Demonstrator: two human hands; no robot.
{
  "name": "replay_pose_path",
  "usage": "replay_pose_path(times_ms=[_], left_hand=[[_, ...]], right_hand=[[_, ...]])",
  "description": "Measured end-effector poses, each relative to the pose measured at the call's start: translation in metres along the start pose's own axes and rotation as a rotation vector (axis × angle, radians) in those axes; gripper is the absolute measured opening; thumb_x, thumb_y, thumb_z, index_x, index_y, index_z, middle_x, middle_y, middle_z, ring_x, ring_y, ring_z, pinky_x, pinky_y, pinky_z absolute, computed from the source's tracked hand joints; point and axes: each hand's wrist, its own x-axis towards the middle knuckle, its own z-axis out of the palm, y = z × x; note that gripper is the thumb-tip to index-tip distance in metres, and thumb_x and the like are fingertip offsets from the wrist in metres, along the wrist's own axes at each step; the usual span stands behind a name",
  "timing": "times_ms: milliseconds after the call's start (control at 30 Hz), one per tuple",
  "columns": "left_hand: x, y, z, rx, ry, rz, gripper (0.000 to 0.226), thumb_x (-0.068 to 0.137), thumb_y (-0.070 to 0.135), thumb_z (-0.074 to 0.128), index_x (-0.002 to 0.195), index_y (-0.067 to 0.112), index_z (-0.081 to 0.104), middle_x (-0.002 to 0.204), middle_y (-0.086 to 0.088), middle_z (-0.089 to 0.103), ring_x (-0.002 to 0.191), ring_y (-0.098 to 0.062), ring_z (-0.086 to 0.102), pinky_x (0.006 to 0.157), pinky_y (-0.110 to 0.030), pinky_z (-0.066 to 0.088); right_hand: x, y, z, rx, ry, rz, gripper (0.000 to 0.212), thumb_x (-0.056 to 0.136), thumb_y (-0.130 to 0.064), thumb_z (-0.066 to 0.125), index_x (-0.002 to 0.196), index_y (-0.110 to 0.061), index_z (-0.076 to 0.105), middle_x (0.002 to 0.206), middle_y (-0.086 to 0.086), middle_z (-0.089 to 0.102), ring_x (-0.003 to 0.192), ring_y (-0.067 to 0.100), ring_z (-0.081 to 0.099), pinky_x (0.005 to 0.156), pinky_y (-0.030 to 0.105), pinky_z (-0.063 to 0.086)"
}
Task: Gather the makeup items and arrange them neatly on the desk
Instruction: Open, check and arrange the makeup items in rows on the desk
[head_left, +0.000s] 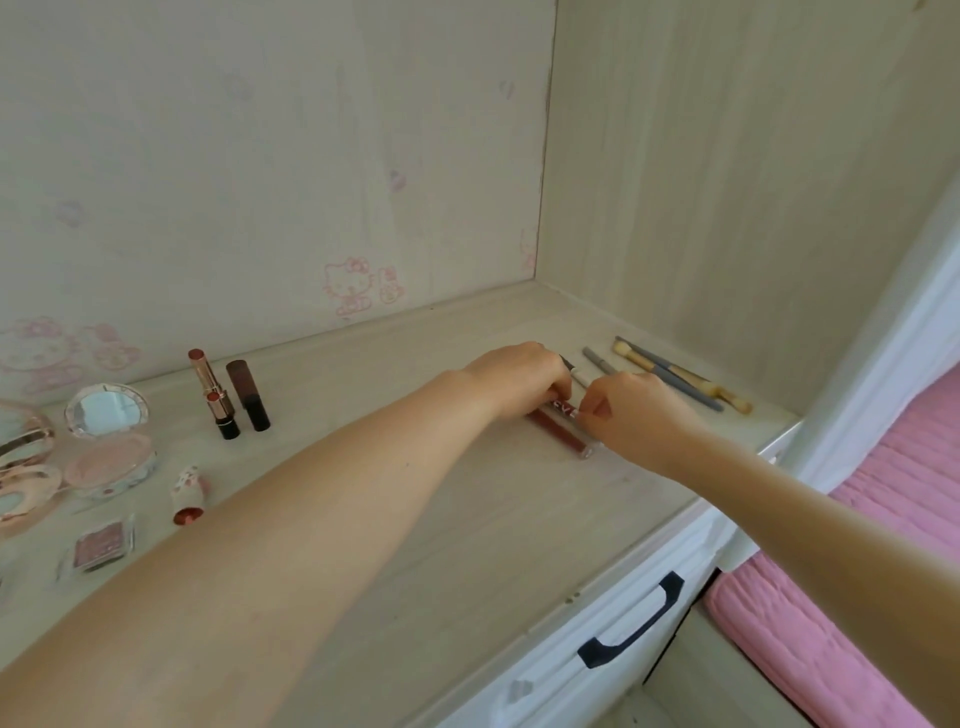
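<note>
- White lettering on the dark red lip gloss tube; too blurred for you to read.
- Your left hand has fingers curled down on the tube's far end; your right hand pinches beside it. Tube lies flat on the bench, between both hands.
- Makeup brushes lie side by side just past your right hand, near the side wall.
- Well left: two lipsticks, dark cap, open powder compact, eyeshadow pan.
- Black drawer handle below the bench edge.
</note>
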Motion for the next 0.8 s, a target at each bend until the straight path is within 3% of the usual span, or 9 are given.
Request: replay_pose_path(times_ms=[100,267,500,567,667,800], left_hand=[[-0.001,0.000,-0.003,-0.002,-0.021,-0.008,0.027,0.093,0.015,0.055,0.115,0.023,0.067,0.115,-0.007,0.063,0.105,-0.026,0.058,0.083,-0.031,0.047],[-0.003,-0.002,-0.008,0.101,-0.032,0.050,0.023,0.091,0.015,0.054,0.109,0.023,0.067,0.106,-0.008,0.061,0.098,-0.029,0.059,0.081,-0.040,0.051],[-0.024,-0.007,-0.034,0.076,0.203,0.100,0.021,0.099,0.020,0.046,0.113,0.013,0.061,0.108,-0.005,0.062,0.108,-0.022,0.052,0.084,-0.041,0.046],[-0.039,-0.010,-0.039,0.035,0.282,0.107,0.019,0.099,0.020,0.047,0.109,0.012,0.061,0.106,-0.004,0.060,0.103,-0.021,0.054,0.081,-0.039,0.046],[-0.066,-0.018,-0.043,-0.004,0.408,0.124,0.017,0.099,0.020,0.048,0.104,0.012,0.061,0.101,-0.002,0.059,0.093,-0.020,0.055,0.074,-0.036,0.046],[-0.105,-0.029,-0.048,-0.037,0.480,0.126,0.017,0.098,0.019,0.049,0.105,0.012,0.062,0.098,0.000,0.058,0.087,-0.018,0.055,0.073,-0.038,0.047]], right_hand=[[0.003,0.000,0.005,-0.005,0.021,0.021,0.026,0.093,-0.027,0.048,0.091,-0.016,0.071,0.091,0.006,0.066,0.080,0.024,0.062,0.069,0.036,0.056],[0.002,-0.001,0.008,0.081,0.102,0.045,0.024,0.096,-0.028,0.052,0.094,-0.012,0.070,0.091,0.006,0.066,0.077,0.021,0.061,0.066,0.031,0.052],[-0.005,-0.016,-0.017,0.363,0.282,0.050,0.018,0.095,-0.028,0.055,0.100,-0.013,0.064,0.089,0.002,0.064,0.075,0.022,0.059,0.066,0.032,0.048],[-0.005,-0.022,-0.024,0.505,0.273,0.063,0.016,0.094,-0.029,0.054,0.100,-0.016,0.064,0.089,-0.002,0.067,0.069,0.021,0.060,0.060,0.030,0.049],[-0.010,-0.036,-0.030,0.693,0.222,0.083,0.022,0.095,-0.031,0.053,0.087,-0.014,0.066,0.070,-0.004,0.067,0.057,0.019,0.051,0.053,0.029,0.044],[-0.020,-0.061,-0.029,0.842,0.157,0.043,0.036,0.094,-0.036,0.053,0.076,-0.009,0.070,0.065,0.006,0.057,0.060,0.019,0.047,0.062,0.033,0.042]])
